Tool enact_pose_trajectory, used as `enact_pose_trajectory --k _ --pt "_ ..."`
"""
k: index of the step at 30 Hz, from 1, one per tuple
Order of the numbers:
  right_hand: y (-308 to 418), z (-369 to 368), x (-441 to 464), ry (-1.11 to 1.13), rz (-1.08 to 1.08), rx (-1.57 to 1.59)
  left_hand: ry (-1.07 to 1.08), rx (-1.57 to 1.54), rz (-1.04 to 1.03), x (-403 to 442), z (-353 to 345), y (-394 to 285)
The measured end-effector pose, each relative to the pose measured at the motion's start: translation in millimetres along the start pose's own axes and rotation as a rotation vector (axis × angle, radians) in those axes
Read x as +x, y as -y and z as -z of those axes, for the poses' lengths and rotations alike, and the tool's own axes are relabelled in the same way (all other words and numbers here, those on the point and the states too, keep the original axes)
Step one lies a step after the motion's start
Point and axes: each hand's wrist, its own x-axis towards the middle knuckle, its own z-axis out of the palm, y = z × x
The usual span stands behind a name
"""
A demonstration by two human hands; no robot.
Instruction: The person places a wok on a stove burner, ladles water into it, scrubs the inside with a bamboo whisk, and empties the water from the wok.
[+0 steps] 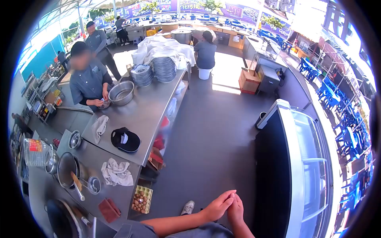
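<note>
My left hand [218, 205] and my right hand [235, 209] meet in front of my body, at the bottom of the view. The fingers of both are closed and press together near the tips. Whatever lies between them, if anything, is hidden. A grey shoe [187, 207] shows on the floor just left of them. Further left, beside the metal counter, sits an egg tray [141, 199] with brown eggs in it. On the counter are a crumpled white cloth [117, 172], a dark red cloth [109, 210] and a black cap [125, 139].
Stacked plates [164, 70] and a large metal bowl [121, 93] stand on the metal counter [119, 113]. Across it, a person [88, 77] handles something small. Pots, a wok [63, 218] and a ladle crowd the left. A glass display case [311, 158] borders the right; a cardboard box [249, 80] stands farther back.
</note>
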Motion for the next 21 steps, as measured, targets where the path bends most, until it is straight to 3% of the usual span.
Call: enact_pose_trajectory --k 6,8,9,11,13,15,16,21 --pt "21.2 -29.5 -9.7 -0.016 -0.242 0.253 -0.019 -0.077 0.03 -15.6 20.9 -5.1" --pt "10.9 -15.2 -8.8 0.267 -0.349 0.5 0.016 -0.335 0.175 -23.8 25.2 -8.8" --pt "9.9 -14.2 -11.5 0.279 -0.342 0.499 0.013 -0.327 0.163 -29.9 23.8 -13.1" --pt "6.7 -16.5 -23.5 0.408 -0.525 0.662 0.014 -0.502 0.307 -47.0 14.9 -21.0" --pt "4.6 -15.5 -36.0 0.5 -0.528 0.689 0.047 -0.576 0.205 -57.8 6.1 -7.6" --pt "4.7 -16.6 -53.8 0.688 -0.679 0.834 0.027 -0.655 0.083 -78.7 -11.6 -19.1" --pt "9.1 -18.9 -65.0 0.682 -0.695 0.803 -0.109 -0.604 0.196 -98.4 -21.7 -29.9" --pt "-14.3 -14.7 -111.1 0.713 -0.877 0.814 -0.347 -0.443 0.117 -156.4 -58.3 -6.7"
